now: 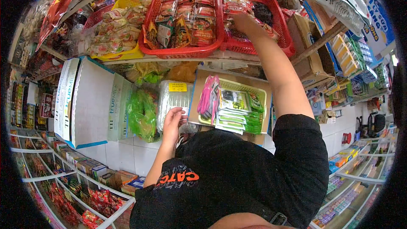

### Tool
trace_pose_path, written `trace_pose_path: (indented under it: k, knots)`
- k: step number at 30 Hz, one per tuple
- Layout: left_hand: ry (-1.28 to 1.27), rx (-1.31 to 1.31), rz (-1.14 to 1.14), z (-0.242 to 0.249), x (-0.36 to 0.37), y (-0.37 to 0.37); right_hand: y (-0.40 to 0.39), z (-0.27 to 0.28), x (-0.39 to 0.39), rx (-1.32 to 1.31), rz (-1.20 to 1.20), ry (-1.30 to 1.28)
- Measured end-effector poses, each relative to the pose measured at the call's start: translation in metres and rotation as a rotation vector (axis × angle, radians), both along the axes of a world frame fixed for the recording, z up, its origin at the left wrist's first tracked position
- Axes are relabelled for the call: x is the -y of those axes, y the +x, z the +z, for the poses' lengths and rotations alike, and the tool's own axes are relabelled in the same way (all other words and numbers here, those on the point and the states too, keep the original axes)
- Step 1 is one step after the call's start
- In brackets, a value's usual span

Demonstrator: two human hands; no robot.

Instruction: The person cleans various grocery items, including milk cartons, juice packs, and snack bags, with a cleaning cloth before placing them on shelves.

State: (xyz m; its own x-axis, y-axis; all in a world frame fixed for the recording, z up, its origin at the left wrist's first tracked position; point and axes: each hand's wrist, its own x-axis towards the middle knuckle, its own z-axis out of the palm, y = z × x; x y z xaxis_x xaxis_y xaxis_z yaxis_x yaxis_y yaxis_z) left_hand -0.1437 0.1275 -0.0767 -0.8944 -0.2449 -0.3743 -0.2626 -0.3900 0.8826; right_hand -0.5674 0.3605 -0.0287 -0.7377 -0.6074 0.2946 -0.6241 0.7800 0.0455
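My right arm stretches up to the right red basket (pixel 285 42) on the shelf, and my right hand (pixel 244 23) is down among its plastic-wrapped packets (pixel 236 3). Its fingers are mostly hidden, so I cannot tell whether they grip a packet. Lower down, my left hand (pixel 173 120) is open with fingers loosely spread, beside a clear plastic-wrapped pack (pixel 169 97) with a yellow label. To its right, a light green basket (pixel 263 85) holds green packets (pixel 233 120) and pink-and-grey gloves (pixel 208 97).
Another red basket (pixel 146 44) holds seasoning packets, beside a yellow basket (pixel 135 55) of wrapped goods. A green plastic bag (pixel 143 114) and a large open carton (pixel 93 101) stand below at left. Cardboard boxes (pixel 307 42) sit right of the baskets. Stocked racks (pixel 101 199) line both sides.
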Motion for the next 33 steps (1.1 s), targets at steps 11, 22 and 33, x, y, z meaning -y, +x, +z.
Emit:
trace_pose_path:
  k: [11, 22, 33]
  knots:
    - [0.03, 0.019, -0.09, -0.001, -0.009, -0.018, 0.006, 0.032, -0.099, 0.3, -0.489, 0.019]
    - [0.096, -0.019, -0.12, -0.003, -0.011, -0.023, 0.009, 0.023, -0.178, 0.258, -0.161, -0.472]
    - [0.217, -0.615, -0.45, 0.066, -0.042, -0.055, 0.261, 0.129, -0.031, 0.474, 0.317, -0.554]
